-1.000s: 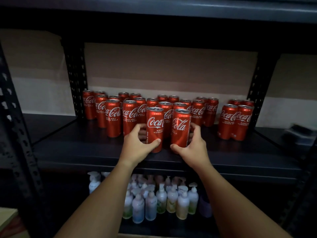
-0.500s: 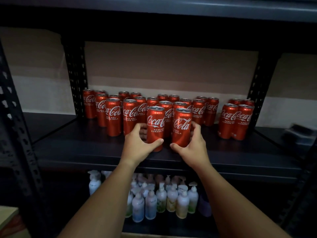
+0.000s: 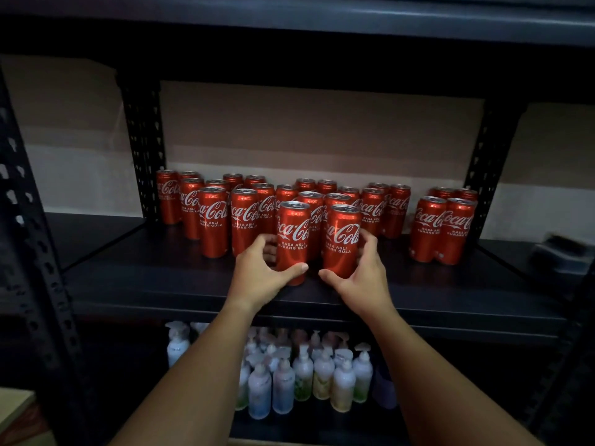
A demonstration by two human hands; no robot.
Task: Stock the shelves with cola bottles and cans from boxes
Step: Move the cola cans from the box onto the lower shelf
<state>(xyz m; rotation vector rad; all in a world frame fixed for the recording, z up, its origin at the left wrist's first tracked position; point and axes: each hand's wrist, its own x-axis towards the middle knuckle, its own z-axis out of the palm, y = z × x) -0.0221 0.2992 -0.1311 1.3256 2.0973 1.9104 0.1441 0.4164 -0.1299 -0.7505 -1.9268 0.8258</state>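
Red cola cans are held upright at the front of the dark shelf (image 3: 135,278), side by side: the left can (image 3: 292,239) is gripped by the left hand (image 3: 257,275), thumb across its front, and the right can (image 3: 342,241) is gripped by the right hand (image 3: 363,278). Rows of stocked cans (image 3: 212,220) are ranged at 12 o'clock behind them. Pump bottles (image 3: 283,384) are seen at 6 o'clock, one shelf down.

Two red cola cans (image 3: 317,241) stand upright side by side near the shelf's (image 3: 161,281) front edge — more red cans (image 3: 244,217) upright in rows behind them.
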